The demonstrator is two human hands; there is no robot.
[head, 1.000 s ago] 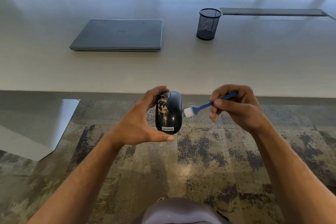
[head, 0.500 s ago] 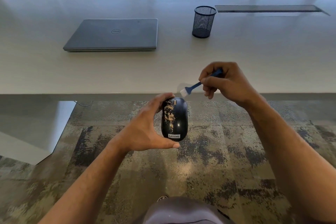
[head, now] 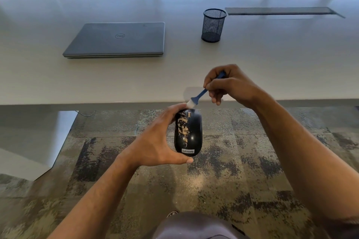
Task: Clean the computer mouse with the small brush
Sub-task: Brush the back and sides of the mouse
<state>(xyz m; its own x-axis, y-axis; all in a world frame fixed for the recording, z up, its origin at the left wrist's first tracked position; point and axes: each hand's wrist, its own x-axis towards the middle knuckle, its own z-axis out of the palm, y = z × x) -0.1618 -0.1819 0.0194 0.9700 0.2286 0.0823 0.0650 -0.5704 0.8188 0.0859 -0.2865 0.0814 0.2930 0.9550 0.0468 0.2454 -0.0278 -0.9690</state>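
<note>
The right hand (head: pixel 231 85), pinching the small brush (head: pixel 202 94), has swung its bristles up to the front tip of the dusty mouse (head: pixel 188 132), which the left hand (head: pixel 155 141) clasps just off the bench's near edge (head: pixel 97 101), so sweeping looks imminent.

mouse (head: pixel 188 132): 1 | brush (head: pixel 198 96): 1 | laptop (head: pixel 118 40): 1 | mesh cup (head: pixel 213 25): 1

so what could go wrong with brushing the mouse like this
The left hand holds the mouse off the desk over the carpet, so crumbs swept off its left side would likely land there. The grip looks like fingertips only; a firm stroke of the brush in the right hand might knock it loose.
</note>
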